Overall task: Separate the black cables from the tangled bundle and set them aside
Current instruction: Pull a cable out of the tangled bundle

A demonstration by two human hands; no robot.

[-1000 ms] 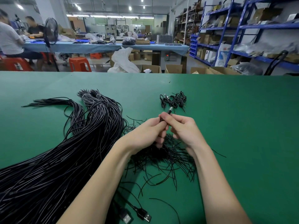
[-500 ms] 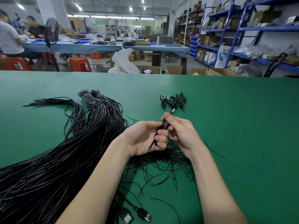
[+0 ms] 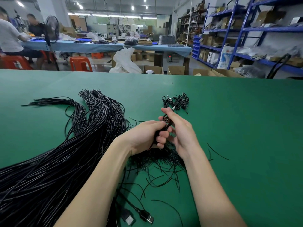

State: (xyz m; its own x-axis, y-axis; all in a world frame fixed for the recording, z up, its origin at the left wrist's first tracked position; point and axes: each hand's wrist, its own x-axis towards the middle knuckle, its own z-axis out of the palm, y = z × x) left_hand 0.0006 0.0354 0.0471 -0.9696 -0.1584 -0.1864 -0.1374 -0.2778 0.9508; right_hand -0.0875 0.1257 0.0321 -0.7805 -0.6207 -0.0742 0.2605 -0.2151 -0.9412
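both hands mid-tabletop (image 3: 246,128): left hand (image 3: 144,136) fingers curled round thin black cable (image 3: 165,122), right hand (image 3: 182,130) pinching its far end. set-aside coiled black cable pile (image 3: 177,101) just beyond, far-right; right hand nearer.

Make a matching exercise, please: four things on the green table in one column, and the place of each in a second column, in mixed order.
Things:
1. big cable bundle
2. small coiled cables
3. USB plugs
4. held cable

Places:
A. between the left hand and right hand
B. near edge, between the forearms
C. left side of the table
D. beyond the hands

Pairs: 1-C, 2-D, 3-B, 4-A
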